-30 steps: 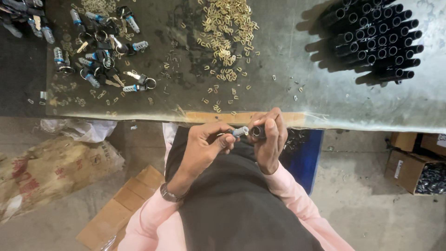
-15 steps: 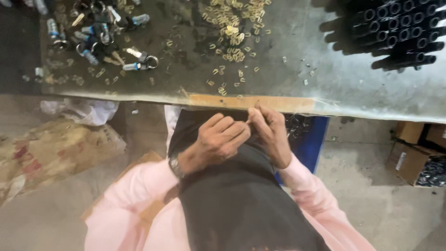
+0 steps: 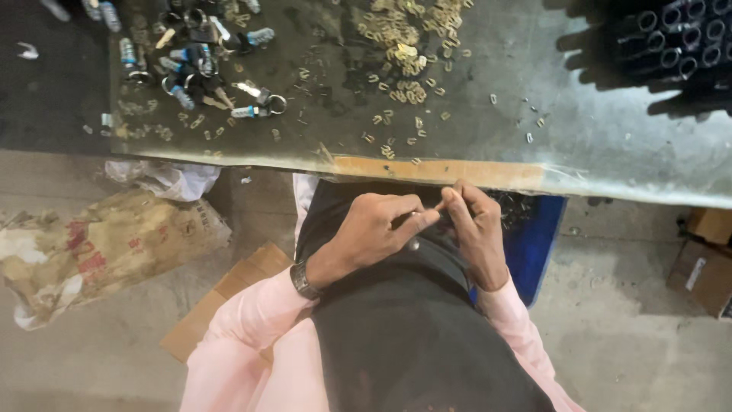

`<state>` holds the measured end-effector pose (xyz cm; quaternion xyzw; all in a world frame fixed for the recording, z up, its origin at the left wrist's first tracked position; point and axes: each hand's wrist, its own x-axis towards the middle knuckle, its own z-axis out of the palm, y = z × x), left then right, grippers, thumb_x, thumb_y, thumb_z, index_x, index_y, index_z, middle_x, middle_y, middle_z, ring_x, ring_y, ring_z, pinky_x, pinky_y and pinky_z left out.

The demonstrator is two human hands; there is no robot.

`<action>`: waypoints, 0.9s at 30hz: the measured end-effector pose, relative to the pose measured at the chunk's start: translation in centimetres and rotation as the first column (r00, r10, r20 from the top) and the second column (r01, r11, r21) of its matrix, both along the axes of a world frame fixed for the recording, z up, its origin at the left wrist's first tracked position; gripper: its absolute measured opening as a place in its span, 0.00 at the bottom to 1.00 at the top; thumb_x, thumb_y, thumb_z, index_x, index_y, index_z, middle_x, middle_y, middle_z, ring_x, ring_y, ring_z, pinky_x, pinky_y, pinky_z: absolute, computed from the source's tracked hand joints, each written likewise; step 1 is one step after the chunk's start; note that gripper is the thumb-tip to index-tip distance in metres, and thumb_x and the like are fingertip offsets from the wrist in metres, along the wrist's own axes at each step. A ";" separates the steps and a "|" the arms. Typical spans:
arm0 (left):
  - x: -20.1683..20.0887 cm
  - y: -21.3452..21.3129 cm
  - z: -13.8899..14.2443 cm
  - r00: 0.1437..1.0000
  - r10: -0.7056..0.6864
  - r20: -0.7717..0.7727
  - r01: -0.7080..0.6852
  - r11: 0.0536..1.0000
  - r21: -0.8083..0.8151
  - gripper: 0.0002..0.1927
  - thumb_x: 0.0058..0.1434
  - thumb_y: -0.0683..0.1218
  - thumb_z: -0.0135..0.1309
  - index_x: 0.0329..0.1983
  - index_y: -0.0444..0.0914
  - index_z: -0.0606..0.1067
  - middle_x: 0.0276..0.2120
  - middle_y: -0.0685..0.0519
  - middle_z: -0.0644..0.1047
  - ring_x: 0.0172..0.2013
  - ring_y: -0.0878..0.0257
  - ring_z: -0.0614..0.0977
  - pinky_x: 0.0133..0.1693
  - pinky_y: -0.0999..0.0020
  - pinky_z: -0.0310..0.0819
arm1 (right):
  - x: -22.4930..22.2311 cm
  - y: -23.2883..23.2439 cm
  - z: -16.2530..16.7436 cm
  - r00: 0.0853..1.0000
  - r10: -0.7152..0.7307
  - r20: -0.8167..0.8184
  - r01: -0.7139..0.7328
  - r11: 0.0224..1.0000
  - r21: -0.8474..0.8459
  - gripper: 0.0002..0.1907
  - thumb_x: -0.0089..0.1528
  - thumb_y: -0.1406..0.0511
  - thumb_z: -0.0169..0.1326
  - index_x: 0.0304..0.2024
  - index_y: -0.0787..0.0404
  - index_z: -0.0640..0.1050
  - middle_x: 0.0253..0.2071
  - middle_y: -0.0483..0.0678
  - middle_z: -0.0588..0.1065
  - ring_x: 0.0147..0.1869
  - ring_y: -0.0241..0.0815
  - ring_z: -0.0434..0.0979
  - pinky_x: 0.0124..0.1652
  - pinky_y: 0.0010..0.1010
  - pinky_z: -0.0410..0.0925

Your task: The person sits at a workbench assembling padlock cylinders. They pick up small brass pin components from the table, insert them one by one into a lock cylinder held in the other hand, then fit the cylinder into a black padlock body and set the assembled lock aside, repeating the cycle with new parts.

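since the earlier frames the view has dropped: the black tubes (image 3: 679, 46) now sit cut off at the top right corner, and the hands have come down from the table edge to the lap. a second ago a small metal part (image 3: 414, 245) showed plainly between the fingers; now only a glint of it shows under the left hand (image 3: 377, 229), over the black apron (image 3: 412, 336). the left hand's fingers are curled round it, tips meeting the right hand (image 3: 476, 233), whose fingers are pinched together at the same spot; whether the right grips the part i cannot tell.

on the table (image 3: 579, 137), a scuffed grey sheet with a bare wooden strip along its edge, lie a scatter of small brass links (image 3: 400, 53) and, to the left, a heap of key rings (image 3: 202, 65) with blue-and-silver bodies. below the table: a blue bin (image 3: 537, 244) behind the right wrist, a crumpled brown sack (image 3: 99, 244), flat cardboard (image 3: 229, 297), and a carton (image 3: 705, 259) at far right.
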<state>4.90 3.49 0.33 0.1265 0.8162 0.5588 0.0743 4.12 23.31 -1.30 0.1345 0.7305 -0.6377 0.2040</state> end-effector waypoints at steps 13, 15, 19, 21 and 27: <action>-3.7 -15.4 1.5 0.804 0.366 -0.469 -0.595 0.519 -0.615 0.16 0.61 0.42 0.65 0.52 0.39 0.80 0.45 0.47 0.73 0.44 0.50 0.77 0.49 0.56 0.70 | 1.5 11.3 -1.6 0.921 0.330 -0.206 -0.061 0.645 0.762 0.14 0.71 0.63 0.52 0.49 0.68 0.81 0.44 0.55 0.80 0.44 0.46 0.81 0.42 0.32 0.70; -4.4 -15.5 1.3 0.807 0.359 -0.470 -0.589 0.548 -0.593 0.12 0.61 0.42 0.65 0.47 0.39 0.80 0.43 0.50 0.75 0.44 0.50 0.78 0.48 0.57 0.68 | 1.2 11.0 -0.7 0.851 0.465 -0.242 -0.007 0.473 0.881 0.17 0.63 0.65 0.59 0.51 0.70 0.81 0.50 0.60 0.79 0.49 0.58 0.80 0.46 0.39 0.70; -4.7 -14.0 2.6 0.779 0.512 -0.363 -0.627 0.643 -0.440 0.05 0.65 0.41 0.64 0.40 0.36 0.80 0.39 0.51 0.78 0.34 0.57 0.79 0.44 0.59 0.68 | 1.0 6.4 3.4 0.941 0.198 -0.274 -0.050 0.883 0.466 0.12 0.69 0.67 0.57 0.54 0.63 0.79 0.52 0.51 0.81 0.54 0.46 0.82 0.54 0.32 0.73; -4.6 -12.2 3.9 0.778 0.561 -0.284 -0.628 0.691 -0.358 0.05 0.67 0.42 0.63 0.39 0.35 0.79 0.37 0.51 0.76 0.34 0.59 0.80 0.41 0.64 0.72 | 0.6 2.9 5.3 0.794 0.344 -0.502 -0.065 0.868 0.491 0.13 0.67 0.69 0.62 0.54 0.63 0.79 0.55 0.50 0.80 0.59 0.45 0.81 0.57 0.32 0.72; -2.4 -6.5 8.4 0.928 0.305 -0.216 -0.333 0.936 -0.110 0.07 0.66 0.44 0.63 0.43 0.36 0.80 0.41 0.54 0.78 0.39 0.60 0.81 0.44 0.67 0.75 | -4.8 -6.2 5.1 0.485 0.491 -0.723 -0.233 0.870 0.435 0.13 0.65 0.67 0.62 0.51 0.63 0.76 0.48 0.50 0.77 0.52 0.52 0.78 0.55 0.42 0.71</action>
